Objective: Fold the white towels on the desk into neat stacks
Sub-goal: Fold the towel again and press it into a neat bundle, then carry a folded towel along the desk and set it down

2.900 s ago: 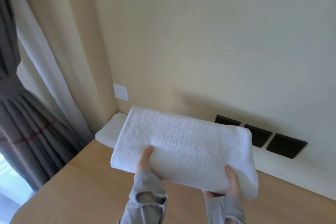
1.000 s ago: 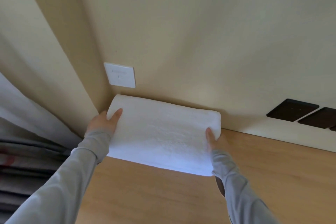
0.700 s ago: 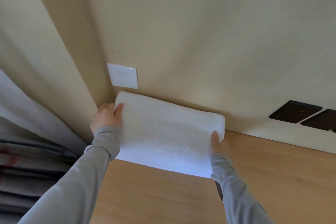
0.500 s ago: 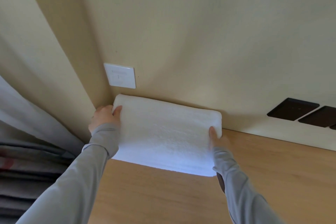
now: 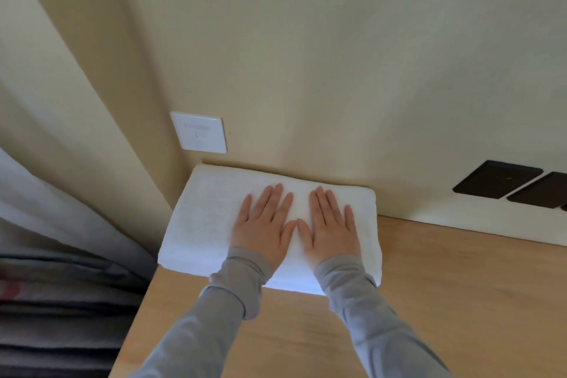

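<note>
Two hands lie flat on a folded white towel (image 5: 202, 224), palms down and side by side. The left hand (image 5: 264, 225) and the right hand (image 5: 331, 225) both have their fingers straight and a little spread, grasping nothing, only pressing on the cloth, and the tips of the thumbs come together between them. They rest on the right half of the towel, with the fingertips pointing toward the wall (image 5: 306, 55). The towel sits in the back left corner of the desk (image 5: 460, 291), its long back edge up against the wall and its left end reaching the desk's left edge. It looks thick, but I cannot tell whether another towel lies under it. Grey sleeves (image 5: 356, 282) cover both arms down to the wrists. A white wall plate (image 5: 199, 132) is fixed just above the corner, and dark wall plates (image 5: 497, 179) sit lower on the wall, well off to the right. A curtain (image 5: 61, 301) hangs past the left edge of the desk.
</note>
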The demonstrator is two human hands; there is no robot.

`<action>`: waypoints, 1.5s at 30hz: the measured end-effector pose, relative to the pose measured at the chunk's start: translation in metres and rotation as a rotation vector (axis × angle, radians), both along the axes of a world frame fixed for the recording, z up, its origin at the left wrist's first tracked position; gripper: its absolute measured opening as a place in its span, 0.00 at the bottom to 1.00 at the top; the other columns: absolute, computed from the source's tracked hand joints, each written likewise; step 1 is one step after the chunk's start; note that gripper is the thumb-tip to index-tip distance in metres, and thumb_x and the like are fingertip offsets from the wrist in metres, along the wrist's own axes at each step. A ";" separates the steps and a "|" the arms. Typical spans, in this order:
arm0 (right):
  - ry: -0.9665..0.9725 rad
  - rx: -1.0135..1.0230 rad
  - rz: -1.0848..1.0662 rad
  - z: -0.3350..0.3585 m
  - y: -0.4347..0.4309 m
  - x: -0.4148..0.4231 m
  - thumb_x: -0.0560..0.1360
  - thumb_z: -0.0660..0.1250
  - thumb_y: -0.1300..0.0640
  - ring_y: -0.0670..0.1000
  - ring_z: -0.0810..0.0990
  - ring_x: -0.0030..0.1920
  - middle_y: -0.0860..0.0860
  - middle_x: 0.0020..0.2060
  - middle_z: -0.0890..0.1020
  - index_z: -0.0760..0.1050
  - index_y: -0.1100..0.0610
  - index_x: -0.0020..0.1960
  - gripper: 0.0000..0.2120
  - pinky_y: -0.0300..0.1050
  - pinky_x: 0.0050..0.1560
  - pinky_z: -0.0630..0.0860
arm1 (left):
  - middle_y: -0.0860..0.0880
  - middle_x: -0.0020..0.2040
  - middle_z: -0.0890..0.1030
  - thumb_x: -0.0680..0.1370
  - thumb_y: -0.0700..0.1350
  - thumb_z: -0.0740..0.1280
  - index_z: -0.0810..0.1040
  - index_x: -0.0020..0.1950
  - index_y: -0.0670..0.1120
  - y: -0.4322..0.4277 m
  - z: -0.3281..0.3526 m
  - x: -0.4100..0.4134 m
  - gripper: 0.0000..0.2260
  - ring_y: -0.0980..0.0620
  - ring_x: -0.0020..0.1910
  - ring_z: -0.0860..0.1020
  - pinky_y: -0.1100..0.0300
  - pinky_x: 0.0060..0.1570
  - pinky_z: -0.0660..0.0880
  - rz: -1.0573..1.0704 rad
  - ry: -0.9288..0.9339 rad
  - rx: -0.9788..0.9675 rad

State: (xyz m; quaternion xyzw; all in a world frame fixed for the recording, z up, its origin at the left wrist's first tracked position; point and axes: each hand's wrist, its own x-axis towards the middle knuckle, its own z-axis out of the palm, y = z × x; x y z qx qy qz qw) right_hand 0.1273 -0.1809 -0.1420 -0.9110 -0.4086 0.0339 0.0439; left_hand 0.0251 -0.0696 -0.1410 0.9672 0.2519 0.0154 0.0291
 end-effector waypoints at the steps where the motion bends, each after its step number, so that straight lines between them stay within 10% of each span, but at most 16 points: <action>1: 0.004 -0.019 -0.004 -0.002 0.001 0.001 0.80 0.42 0.43 0.47 0.39 0.76 0.47 0.76 0.41 0.39 0.53 0.76 0.29 0.51 0.74 0.35 | 0.53 0.78 0.42 0.76 0.58 0.30 0.42 0.77 0.53 -0.001 -0.002 0.001 0.29 0.53 0.76 0.42 0.51 0.72 0.34 0.001 0.014 0.006; 10: 0.044 -0.063 0.055 0.026 -0.037 0.025 0.81 0.42 0.45 0.49 0.41 0.76 0.49 0.77 0.43 0.41 0.54 0.77 0.28 0.49 0.74 0.38 | 0.59 0.74 0.32 0.75 0.61 0.33 0.32 0.72 0.59 0.022 0.014 -0.022 0.26 0.56 0.75 0.36 0.50 0.73 0.37 0.133 0.080 -0.100; 20: -0.048 0.220 -0.270 0.118 -0.221 0.072 0.81 0.49 0.50 0.48 0.51 0.76 0.50 0.75 0.58 0.55 0.55 0.75 0.24 0.40 0.72 0.41 | 0.38 0.73 0.61 0.80 0.48 0.58 0.61 0.73 0.42 0.087 0.036 -0.110 0.23 0.35 0.70 0.61 0.40 0.67 0.61 0.512 -0.005 -0.241; 31: -0.155 0.269 -0.350 0.213 -0.419 0.093 0.82 0.45 0.47 0.47 0.46 0.76 0.47 0.76 0.51 0.48 0.53 0.76 0.25 0.43 0.74 0.41 | 0.53 0.78 0.49 0.81 0.55 0.48 0.50 0.77 0.52 -0.251 0.206 0.101 0.24 0.54 0.76 0.49 0.57 0.73 0.47 -0.126 -0.248 0.012; 45: -0.271 0.239 -0.675 0.255 -0.709 0.128 0.81 0.47 0.47 0.47 0.48 0.76 0.48 0.76 0.53 0.48 0.54 0.76 0.25 0.45 0.74 0.46 | 0.53 0.78 0.51 0.82 0.55 0.48 0.52 0.76 0.51 -0.581 0.249 0.231 0.23 0.54 0.76 0.49 0.56 0.74 0.48 -0.552 -0.344 -0.048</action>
